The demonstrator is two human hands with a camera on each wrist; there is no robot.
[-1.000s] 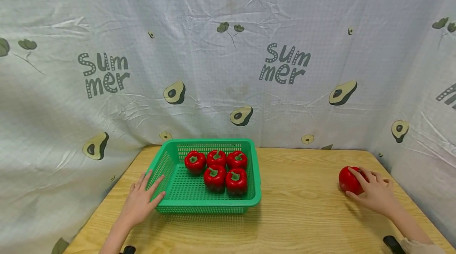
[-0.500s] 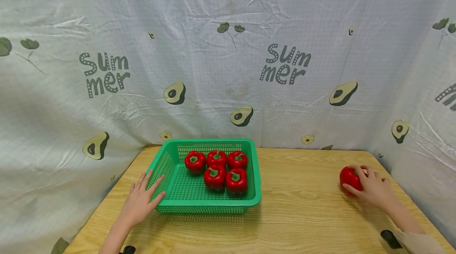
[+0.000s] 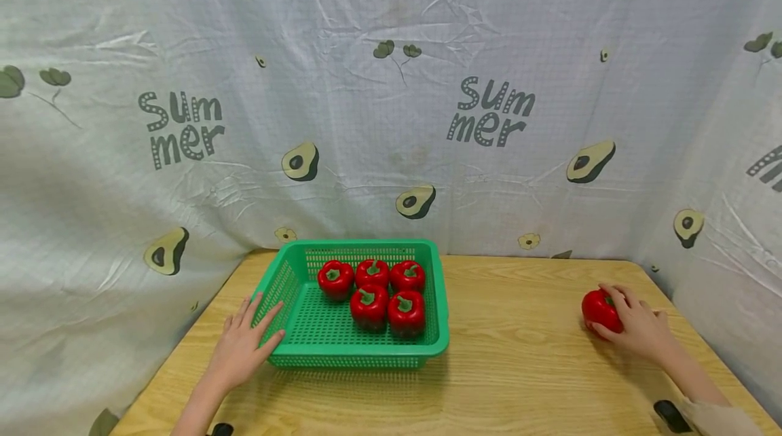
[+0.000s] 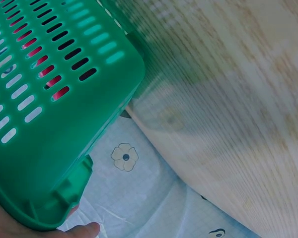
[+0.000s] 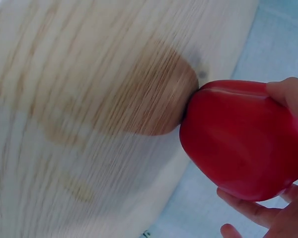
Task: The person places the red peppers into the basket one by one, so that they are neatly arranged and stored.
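At the right of the table, my right hand (image 3: pixel 640 329) grips a red bell pepper (image 3: pixel 595 312) from above. The right wrist view shows the thumb on one side of this glossy bell pepper (image 5: pixel 243 139) and fingers (image 5: pixel 246 206) on the other, its base at the wooden surface. My left hand (image 3: pixel 239 348) rests with spread, straight fingers over the left rim of a green plastic basket (image 3: pixel 360 349). Up close in the left wrist view, the slotted basket (image 4: pixel 89 116) has part of my left hand (image 4: pixel 82 230) at its rim. Several red bell peppers (image 3: pixel 369 307) with green stems sit inside the basket, toward its right and back.
The light wooden table (image 3: pixel 507 354) stretches between the basket and my right hand. Behind it and along both sides hangs a pale curtain (image 3: pixel 366 171) printed with avocados and "summer" lettering. Each wrist bears a dark device, such as the right one (image 3: pixel 672 415).
My right thumb and fingers have closed in around the bell pepper, which has barely shifted. The left hand and the basket stay where they were.
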